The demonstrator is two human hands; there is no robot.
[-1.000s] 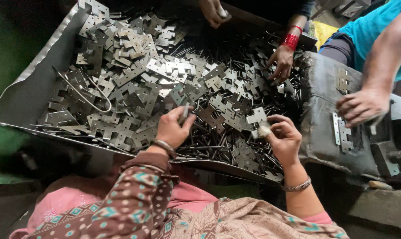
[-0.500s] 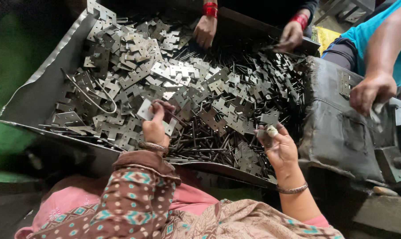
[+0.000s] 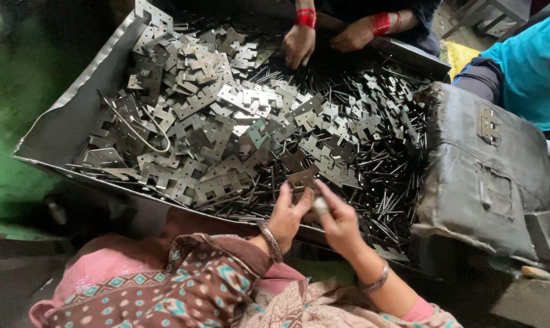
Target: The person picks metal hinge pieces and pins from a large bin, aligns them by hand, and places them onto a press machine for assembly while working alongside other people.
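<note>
Tray [image 3: 74, 121] holds hinge plates [image 3: 226, 115], pins [image 3: 384, 182].

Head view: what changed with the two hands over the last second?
The left hand and right hand, apart on the pile before, have come together at the tray's near edge, both on one hinge plate. The co-worker's hands shifted slightly. The tray and dark machine block stayed put.

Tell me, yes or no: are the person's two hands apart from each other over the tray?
No: the left hand and right hand meet together at the near edge of the metal tray, holding a small hinge plate.
</note>
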